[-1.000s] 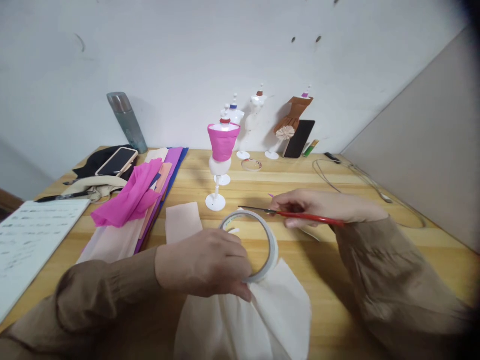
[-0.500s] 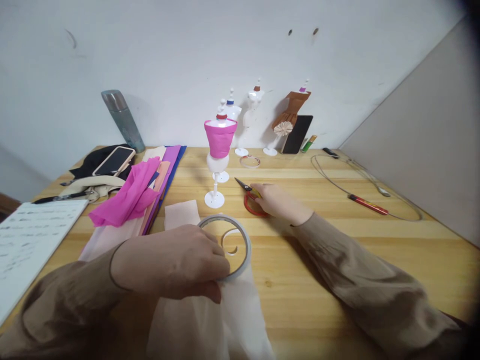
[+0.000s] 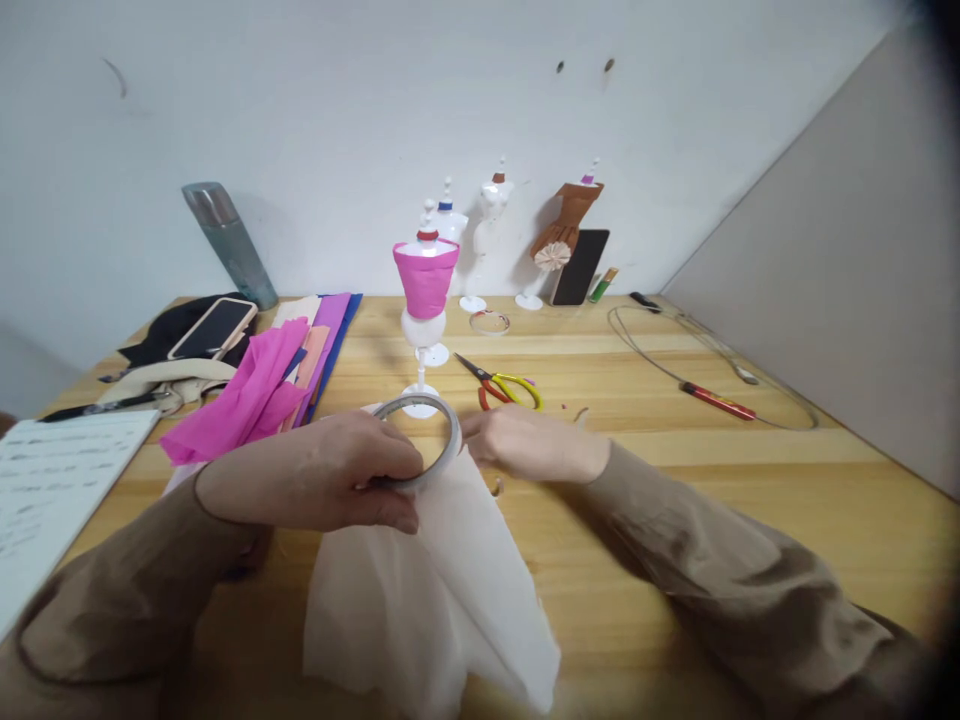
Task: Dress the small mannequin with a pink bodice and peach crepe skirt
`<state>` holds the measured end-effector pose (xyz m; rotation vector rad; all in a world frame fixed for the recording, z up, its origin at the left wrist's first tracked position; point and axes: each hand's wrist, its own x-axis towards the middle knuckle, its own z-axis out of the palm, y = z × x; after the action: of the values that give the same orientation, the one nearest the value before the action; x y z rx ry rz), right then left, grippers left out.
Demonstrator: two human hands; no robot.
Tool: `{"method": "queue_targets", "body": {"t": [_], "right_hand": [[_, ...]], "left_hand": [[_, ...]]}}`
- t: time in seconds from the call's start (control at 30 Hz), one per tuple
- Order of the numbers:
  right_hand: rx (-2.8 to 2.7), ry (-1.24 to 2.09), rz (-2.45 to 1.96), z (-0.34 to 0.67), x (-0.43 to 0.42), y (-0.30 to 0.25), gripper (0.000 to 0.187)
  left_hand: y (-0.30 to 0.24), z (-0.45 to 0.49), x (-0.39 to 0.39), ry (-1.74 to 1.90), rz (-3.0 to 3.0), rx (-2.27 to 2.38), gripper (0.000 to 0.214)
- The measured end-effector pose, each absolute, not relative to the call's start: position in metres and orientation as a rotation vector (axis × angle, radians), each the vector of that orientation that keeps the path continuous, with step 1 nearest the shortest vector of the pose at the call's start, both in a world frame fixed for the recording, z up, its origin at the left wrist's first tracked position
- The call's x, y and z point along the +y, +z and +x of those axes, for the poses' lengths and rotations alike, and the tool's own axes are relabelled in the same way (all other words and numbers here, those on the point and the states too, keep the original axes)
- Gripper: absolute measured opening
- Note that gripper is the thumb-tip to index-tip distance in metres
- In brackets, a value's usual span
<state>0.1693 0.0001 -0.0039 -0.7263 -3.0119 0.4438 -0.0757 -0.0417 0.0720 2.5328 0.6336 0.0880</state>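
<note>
My left hand (image 3: 322, 468) is closed on a roll of tape (image 3: 452, 440), its ring tilted above the wooden table. Below that hand, a thin whitish sheet (image 3: 427, 610) hangs loosely in folds; where its upper end is held is hidden. My right hand (image 3: 521, 442) is at the roll's right edge, fingers curled together; what they pinch, if anything, cannot be made out. Just beyond it lie scissors (image 3: 499, 384) with red and yellow handles, out of my grasp. A small mannequin (image 3: 426, 280) with a pink wrap stands behind the roll.
Pink cloth (image 3: 259, 385) and coloured sheets lie left, near a phone (image 3: 215, 328) and a notebook (image 3: 71, 480). A flask (image 3: 232, 245) stands at the back left. More mannequins, one in a brown dress (image 3: 568, 220), line the wall. A looped cable (image 3: 637, 350) lies right.
My right hand has let go of the scissors and come back toward the tape roll. The roll and my left hand have risen slightly away from me. The view has shifted a little.
</note>
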Motion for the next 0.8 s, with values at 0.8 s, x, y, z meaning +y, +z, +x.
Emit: {"method": "queue_targets", "body": {"t": [0.8], "right_hand": [[-2.810, 0.338, -2.031, 0.273, 0.058, -0.008, 0.017]], "left_hand": [[0.066, -0.070, -0.038, 0.075, 2.507, 0.688, 0.042]]}}
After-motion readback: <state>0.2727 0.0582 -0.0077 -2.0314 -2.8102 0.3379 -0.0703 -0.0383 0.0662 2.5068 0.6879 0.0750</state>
